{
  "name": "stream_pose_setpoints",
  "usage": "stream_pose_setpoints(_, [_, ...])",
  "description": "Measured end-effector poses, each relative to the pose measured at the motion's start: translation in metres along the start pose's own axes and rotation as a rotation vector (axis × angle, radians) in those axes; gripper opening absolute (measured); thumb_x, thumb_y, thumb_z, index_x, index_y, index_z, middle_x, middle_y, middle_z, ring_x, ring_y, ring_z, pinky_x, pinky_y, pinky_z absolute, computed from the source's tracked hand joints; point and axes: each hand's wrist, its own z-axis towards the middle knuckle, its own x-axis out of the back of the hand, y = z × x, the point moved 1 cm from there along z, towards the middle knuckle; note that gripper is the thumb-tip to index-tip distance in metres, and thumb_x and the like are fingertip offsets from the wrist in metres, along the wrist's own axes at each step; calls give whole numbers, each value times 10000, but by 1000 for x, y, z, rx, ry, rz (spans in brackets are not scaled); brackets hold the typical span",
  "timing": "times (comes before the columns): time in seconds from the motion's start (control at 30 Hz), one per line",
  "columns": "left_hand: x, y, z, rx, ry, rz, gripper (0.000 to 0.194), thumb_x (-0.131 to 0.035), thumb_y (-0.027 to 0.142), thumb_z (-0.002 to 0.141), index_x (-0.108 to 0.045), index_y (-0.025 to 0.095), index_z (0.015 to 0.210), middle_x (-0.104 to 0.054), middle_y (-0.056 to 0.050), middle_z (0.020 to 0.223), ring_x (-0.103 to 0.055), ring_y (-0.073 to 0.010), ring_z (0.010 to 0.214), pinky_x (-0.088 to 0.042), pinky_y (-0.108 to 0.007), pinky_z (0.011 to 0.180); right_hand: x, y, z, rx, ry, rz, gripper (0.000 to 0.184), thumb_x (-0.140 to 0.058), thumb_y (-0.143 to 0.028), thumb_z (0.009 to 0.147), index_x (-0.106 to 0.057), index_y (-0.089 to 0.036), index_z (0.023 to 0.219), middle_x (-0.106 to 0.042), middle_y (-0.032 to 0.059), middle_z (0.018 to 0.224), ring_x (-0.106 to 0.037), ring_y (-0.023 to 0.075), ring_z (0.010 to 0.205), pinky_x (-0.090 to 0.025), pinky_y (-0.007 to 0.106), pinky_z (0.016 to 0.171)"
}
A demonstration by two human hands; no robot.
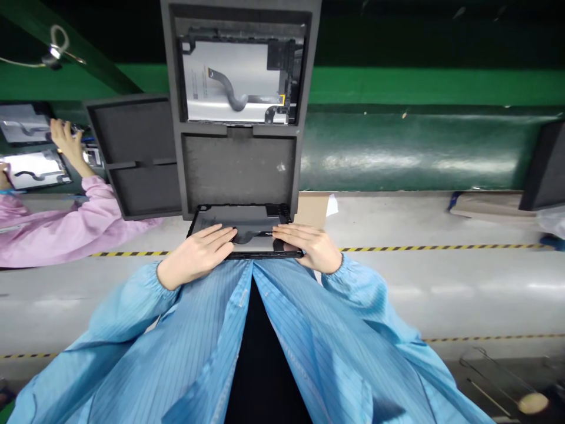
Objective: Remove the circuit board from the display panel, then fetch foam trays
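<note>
An opened tablet (pixel 251 241), its inner side up, is held level against the front of my blue smock at the near edge of the black foam tray. A dark flex cable (pixel 245 237) curves across its middle. My left hand (pixel 198 256) grips the left end, fingers lying over the inner face and thumb hidden. My right hand (pixel 311 244) holds the right end, fingers over the face near the cable's end. Farther off, a second opened tablet (pixel 236 65) with a silvery battery and similar cable lies in the tray's far compartment.
The two-compartment foam tray (pixel 238 171) rests on the green bench (pixel 397 147). Another foam tray (pixel 145 153) leans in at its left. A co-worker's pink sleeve (pixel 88 218) and hand (pixel 68 141) are by further opened tablets (pixel 39 168). Cardboard (pixel 312 209) shows beside the tray.
</note>
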Motion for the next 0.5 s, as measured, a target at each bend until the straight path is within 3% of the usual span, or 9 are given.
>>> stream_pose_setpoints(0.1, [1,-1,-1,16,-10,-42,207,-468,18,912,-664,68,955,-704,-195,1208,-699,-269,1108,-584,-389,987,-1,-2,0,-36,21,-67,309,-478,-222,1006,-665,-194,1250,-686,64,1250,-676,184,1110,-606,327,932])
stream_pose_setpoints(0.2, [3,-1,-1,20,-1,-81,239,-430,8,903,-650,83,960,-700,-186,1218,-677,-271,1142,-544,-442,1046,-2,-4,-1,-67,33,-125,307,-469,-264,1016,-681,-193,1227,-697,90,1161,-677,189,998,-609,297,774])
stream_pose_setpoints(0.33, [7,-1,0,72,-48,-68,218,-462,40,869,-644,97,974,-662,-207,1266,-632,-316,1174,-465,-570,1096,-3,-3,-1,-53,34,-104,298,-485,-262,1013,-672,-187,1233,-688,89,1144,-650,185,993,-587,285,779])
stream_pose_setpoints(0.5, [15,-9,-1,166,-180,-149,362,-591,169,836,-609,115,1194,-546,-222,1406,-504,-365,1322,-354,-641,1143,-5,0,-3,-56,19,-78,304,-488,-254,1013,-656,-217,1263,-690,70,1154,-645,175,1020,-582,283,808])
